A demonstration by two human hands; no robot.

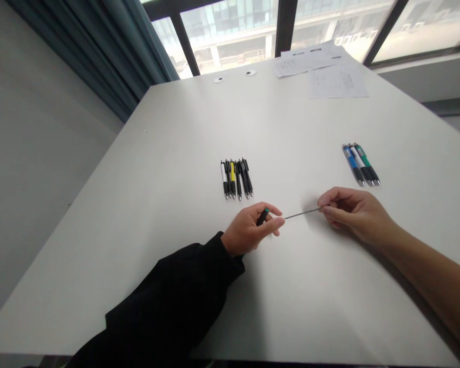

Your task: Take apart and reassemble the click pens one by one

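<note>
My left hand [251, 230], in a black sleeve, is closed around a pen barrel [263, 216] with a dark grip and a green band. My right hand [352, 209], bare-armed, pinches the far end of a thin grey refill [301, 214] that spans the gap between both hands just above the white table [138, 214]. The refill's near end meets my left fingertips by the barrel. A row of several black, white and yellow pens [236, 179] lies beyond my left hand. Three pens, blue, white and green [361, 164], lie beyond my right hand.
Sheets of paper [329, 71] lie at the table's far right by the window. Two small round white discs [233, 76] sit near the far edge. A blue curtain [111, 51] hangs at the left, beside a grey wall.
</note>
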